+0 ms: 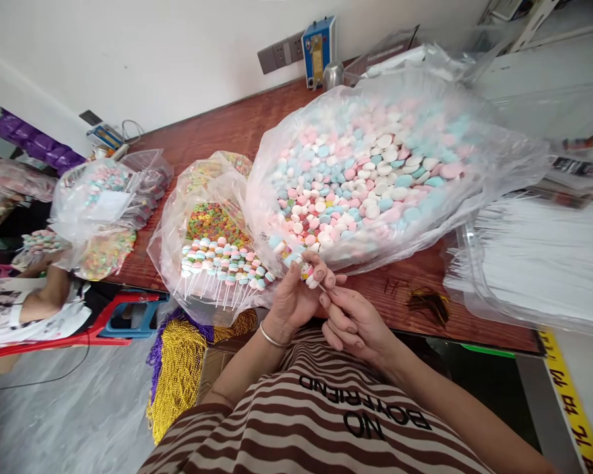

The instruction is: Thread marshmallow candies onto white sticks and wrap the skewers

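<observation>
Head view: The left hand [296,299], with a silver-coloured bangle [275,337] at the wrist, is curling its thumb and fingers nearly closed around a small stack of pastel candy-like pieces [310,272]. The right hand [348,319] is pinching a thin white stick [322,288] between thumb and forefinger, its other fingers folding inward. The stick is pointing toward the stack; the fingers are hiding the joint — whether the two are connected, one cannot tell. Both hands are working at the near edge of a dark red wood-grain table [217,131], just in front of a large translucent plastic bag [504,164] that is holding round pink, white and blue pieces [370,178]. To the left, a smaller translucent plastic bag [164,247] is holding small multicoloured pieces [212,222]; rows of pastel stacks on white sticks [222,263] are lying at its near side. To the right — well apart from the hands — a clear plastic container [467,253] is holding many long white sticks [528,257].
</observation>
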A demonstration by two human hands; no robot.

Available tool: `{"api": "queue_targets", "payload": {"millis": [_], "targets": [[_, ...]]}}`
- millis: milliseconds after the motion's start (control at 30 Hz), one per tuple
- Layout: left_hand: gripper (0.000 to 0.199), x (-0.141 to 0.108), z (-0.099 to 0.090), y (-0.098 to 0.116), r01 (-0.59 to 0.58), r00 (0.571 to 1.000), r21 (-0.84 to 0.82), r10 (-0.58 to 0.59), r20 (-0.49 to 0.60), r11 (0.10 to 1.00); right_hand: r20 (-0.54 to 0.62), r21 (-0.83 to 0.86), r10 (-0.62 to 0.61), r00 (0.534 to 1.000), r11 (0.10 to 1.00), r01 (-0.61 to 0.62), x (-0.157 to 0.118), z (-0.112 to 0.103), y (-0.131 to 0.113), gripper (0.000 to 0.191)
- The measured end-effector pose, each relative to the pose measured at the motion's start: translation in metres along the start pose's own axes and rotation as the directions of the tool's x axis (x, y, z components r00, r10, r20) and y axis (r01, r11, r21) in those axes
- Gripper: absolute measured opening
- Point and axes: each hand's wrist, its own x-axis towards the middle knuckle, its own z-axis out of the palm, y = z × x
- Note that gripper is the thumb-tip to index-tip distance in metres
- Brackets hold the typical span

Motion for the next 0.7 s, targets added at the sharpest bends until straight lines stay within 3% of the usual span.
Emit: {"api": "queue_targets", "payload": {"millis": [67, 100, 200, 267, 300, 333, 367, 400, 467, 500, 533, 600, 667, 700], "targets": [[0.035, 0.001, 0.0, -0.002, 0.023, 1.0, -0.019, -0.023, 0.003, 1.0, -0.062, -0.259, -0.145, 0.987, 0.958, 0.124, 0.004, -0.004, 0.0, 0.034], [0.033, 0.001, 0.001, -0.003, 0.029, 0.999, -0.017, -0.029, -0.015, 0.999, -0.092, -0.433, -0.253, 0.963, 0.881, 0.19, 0.006, -0.007, 0.001, 0.034], [0.031, 0.0, 0.006, -0.006, 0.035, 0.996, 0.002, -0.035, -0.087, 0.999, -0.023, -0.841, -0.559, 0.829, 0.459, 0.287, 0.011, -0.02, 0.005, 0.027], [0.031, -0.001, 0.008, -0.007, 0.037, 0.993, 0.007, -0.036, -0.108, 0.999, 0.099, -0.939, -0.668, 0.738, 0.183, 0.292, 0.012, -0.027, 0.008, 0.024], [0.03, -0.001, 0.008, -0.007, 0.029, 0.993, 0.011, -0.028, -0.111, 1.0, 0.147, -0.953, -0.697, 0.702, 0.089, 0.288, 0.011, -0.029, 0.008, 0.024], [0.029, -0.001, 0.008, -0.007, 0.014, 0.994, 0.016, -0.013, -0.11, 1.0, 0.15, -0.953, -0.705, 0.693, 0.084, 0.292, 0.009, -0.029, 0.007, 0.025], [0.028, 0.0, 0.006, -0.006, -0.007, 0.994, 0.019, 0.009, -0.108, 1.0, 0.091, -0.932, -0.682, 0.725, 0.198, 0.304, 0.007, -0.028, 0.006, 0.025], [0.028, 0.0, 0.005, -0.005, -0.022, 0.995, 0.022, 0.024, -0.102, 1.0, 0.002, -0.864, -0.61, 0.793, 0.398, 0.308, 0.005, -0.027, 0.004, 0.026], [0.03, 0.0, 0.0, -0.003, -0.028, 0.997, 0.027, 0.03, -0.071, 0.999, -0.1, -0.519, -0.291, 0.952, 0.831, 0.199, 0.0, -0.022, -0.001, 0.032], [0.031, -0.001, -0.002, -0.002, -0.017, 0.999, 0.033, 0.018, -0.046, 0.999, -0.062, -0.288, -0.107, 0.992, 0.954, 0.085, -0.003, -0.02, -0.003, 0.035], [0.033, -0.001, -0.004, -0.002, -0.001, 1.0, 0.043, 0.002, -0.022, 0.999, 0.012, -0.083, 0.028, 1.0, 0.996, -0.027, -0.004, -0.018, -0.005, 0.036], [0.036, -0.002, -0.007, -0.001, 0.023, 1.0, 0.074, -0.023, 0.009, 0.997, 0.122, 0.147, 0.129, 0.984, 0.978, -0.146, -0.007, -0.015, -0.006, 0.034], [0.037, -0.002, -0.009, -0.001, 0.035, 0.999, 0.096, -0.035, 0.002, 0.995, 0.103, 0.123, 0.106, 0.989, 0.985, -0.119, -0.007, -0.014, -0.005, 0.033], [0.036, -0.002, -0.008, -0.001, 0.035, 0.999, 0.1, -0.034, -0.014, 0.994, 0.061, 0.014, 0.063, 0.996, 0.998, -0.064, -0.006, -0.015, -0.003, 0.034]]}}
